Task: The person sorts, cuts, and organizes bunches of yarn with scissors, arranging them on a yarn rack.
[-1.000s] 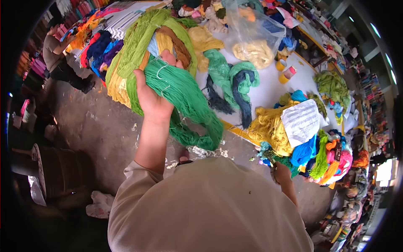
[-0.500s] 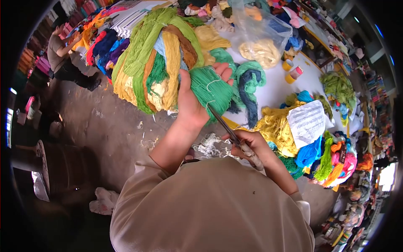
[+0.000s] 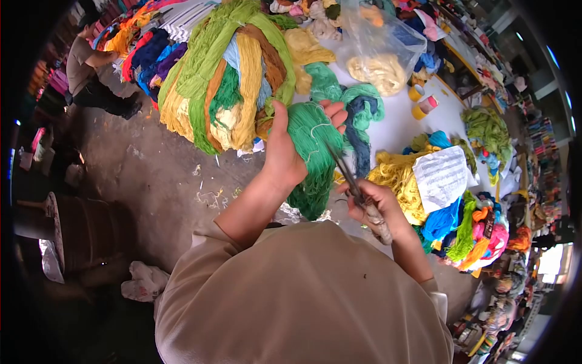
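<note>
A skein of green yarn [image 3: 307, 142] rests across the upturned palm of my left hand [image 3: 282, 159], thumb on one side and fingertips curling up at the other. Pale tie threads cross the skein, and its lower end hangs below my wrist. My right hand [image 3: 383, 203] is closed around the cloth-wrapped handles of long dark scissors [image 3: 347, 170]. Their blades point up and left, with the tips right at the skein's right side. Beyond my left hand stands a big bundle of lime, tan, brown and blue yarn [image 3: 203, 79].
A white table [image 3: 388, 124] carries teal yarn [image 3: 364, 103], a plastic bag [image 3: 388, 42] and yellow cups [image 3: 418, 110]. On the right, a paper sheet [image 3: 442, 179] lies over colourful yarn. Another person [image 3: 85, 64] works at far left, beyond a rusty drum [image 3: 85, 233]. Scraps litter the floor.
The green skein has turned so more of it hangs down below my left hand. My right hand with the scissors has shifted slightly right, and the blades now show slightly apart.
</note>
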Demonstrator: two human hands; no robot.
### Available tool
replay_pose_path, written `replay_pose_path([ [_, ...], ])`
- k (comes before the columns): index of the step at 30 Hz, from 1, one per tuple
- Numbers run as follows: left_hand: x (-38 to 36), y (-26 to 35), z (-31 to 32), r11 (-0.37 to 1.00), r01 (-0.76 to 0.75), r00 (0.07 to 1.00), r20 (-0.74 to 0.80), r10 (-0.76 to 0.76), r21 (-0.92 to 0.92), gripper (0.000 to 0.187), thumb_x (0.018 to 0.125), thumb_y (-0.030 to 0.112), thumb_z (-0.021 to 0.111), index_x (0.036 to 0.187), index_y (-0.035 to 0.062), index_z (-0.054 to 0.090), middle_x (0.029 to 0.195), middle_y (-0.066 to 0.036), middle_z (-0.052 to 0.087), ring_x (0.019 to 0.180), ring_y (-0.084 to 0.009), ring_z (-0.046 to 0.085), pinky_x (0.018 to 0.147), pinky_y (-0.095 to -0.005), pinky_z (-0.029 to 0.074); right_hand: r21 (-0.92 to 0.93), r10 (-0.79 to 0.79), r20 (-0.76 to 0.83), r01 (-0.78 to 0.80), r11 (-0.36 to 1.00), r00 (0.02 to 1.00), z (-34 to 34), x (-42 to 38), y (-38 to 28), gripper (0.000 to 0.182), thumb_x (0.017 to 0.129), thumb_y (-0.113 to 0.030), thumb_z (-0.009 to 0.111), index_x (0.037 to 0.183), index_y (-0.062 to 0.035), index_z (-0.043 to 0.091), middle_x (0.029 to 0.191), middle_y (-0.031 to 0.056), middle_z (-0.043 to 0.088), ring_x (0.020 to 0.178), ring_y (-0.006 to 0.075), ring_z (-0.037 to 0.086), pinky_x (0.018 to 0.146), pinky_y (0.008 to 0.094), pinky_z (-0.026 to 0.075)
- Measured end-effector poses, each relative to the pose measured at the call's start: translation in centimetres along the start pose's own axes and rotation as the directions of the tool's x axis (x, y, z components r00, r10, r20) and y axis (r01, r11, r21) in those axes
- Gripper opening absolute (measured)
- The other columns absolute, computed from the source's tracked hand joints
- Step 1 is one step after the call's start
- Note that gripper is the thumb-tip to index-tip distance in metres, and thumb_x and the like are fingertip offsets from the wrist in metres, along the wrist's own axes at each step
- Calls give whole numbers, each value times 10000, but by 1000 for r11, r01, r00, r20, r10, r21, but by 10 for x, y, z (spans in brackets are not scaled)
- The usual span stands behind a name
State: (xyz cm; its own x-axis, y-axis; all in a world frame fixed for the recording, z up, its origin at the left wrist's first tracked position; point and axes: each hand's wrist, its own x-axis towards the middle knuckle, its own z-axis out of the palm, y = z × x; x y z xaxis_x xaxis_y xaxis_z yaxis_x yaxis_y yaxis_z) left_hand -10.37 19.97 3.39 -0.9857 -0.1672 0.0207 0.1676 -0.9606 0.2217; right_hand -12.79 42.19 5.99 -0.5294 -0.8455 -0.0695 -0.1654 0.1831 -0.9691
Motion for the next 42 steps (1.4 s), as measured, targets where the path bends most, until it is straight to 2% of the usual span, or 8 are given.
replay_pose_path([
  [9,-1,-11,3,999,35,999,-8,-34,28,902,937,734,278,1372,-47,398,1417,-237,482,1326,-343,471,1133,-470,351,211,389,74,-396,894,918,2,-10,3,379,774,91,741,1117,-61,685,820,-38,587,696,16,534,611,192,458],
  [13,-5,-14,0,999,37,999,-7,-37,37,898,945,707,321,1408,-61,364,1407,-208,499,1283,-320,511,1117,-462,378,140,401,47,-404,904,915,6,-10,1,368,782,99,727,1112,-59,683,843,-19,613,700,19,552,587,192,449],
  [18,-5,-9,-7,999,-6,1000,-19,7,40,907,931,720,346,1397,-58,378,1393,-208,510,1273,-320,519,1116,-462,379,-28,-30,-64,29,999,997,12,-12,2,238,858,12,627,1084,-52,669,732,-37,525,588,23,482,493,201,336],
  [21,-6,-4,-7,1000,-18,1000,-16,18,15,897,938,713,338,1397,-57,377,1394,-210,509,1272,-323,519,1114,-461,380,283,386,111,-402,871,916,4,-12,6,200,914,-70,565,1085,-42,666,728,-30,531,553,26,456,481,198,319],
  [29,-11,-11,-5,995,17,999,-42,-13,99,891,948,710,307,1400,-55,370,1404,-211,505,1276,-323,517,1112,-461,381,136,350,15,-349,927,937,12,-6,-3,297,821,68,697,1096,-44,677,811,-29,589,676,40,548,659,189,484],
  [35,-12,-19,-8,991,89,996,-12,-88,102,866,958,699,302,1401,-40,390,1367,-202,543,1246,-328,539,1079,-463,411,-306,-437,-335,343,888,835,5,20,15,528,743,45,750,1234,-83,604,1011,71,658,851,174,641,752,314,515],
  [37,-14,-23,-9,967,226,972,42,-232,115,809,979,681,248,1317,-10,497,1324,-163,587,1239,-307,551,1088,-452,392,-692,-508,-94,311,652,856,-13,39,-21,607,631,50,693,1216,-81,598,1028,105,661,898,331,613,812,413,470],
  [42,-11,-2,-17,993,63,998,13,-64,100,703,1019,565,305,1370,-25,459,1399,-177,531,1320,-320,482,1127,-458,344,-579,-517,-236,308,755,823,-18,9,25,394,777,106,668,1131,-57,610,839,59,633,712,157,579,661,283,477],
])
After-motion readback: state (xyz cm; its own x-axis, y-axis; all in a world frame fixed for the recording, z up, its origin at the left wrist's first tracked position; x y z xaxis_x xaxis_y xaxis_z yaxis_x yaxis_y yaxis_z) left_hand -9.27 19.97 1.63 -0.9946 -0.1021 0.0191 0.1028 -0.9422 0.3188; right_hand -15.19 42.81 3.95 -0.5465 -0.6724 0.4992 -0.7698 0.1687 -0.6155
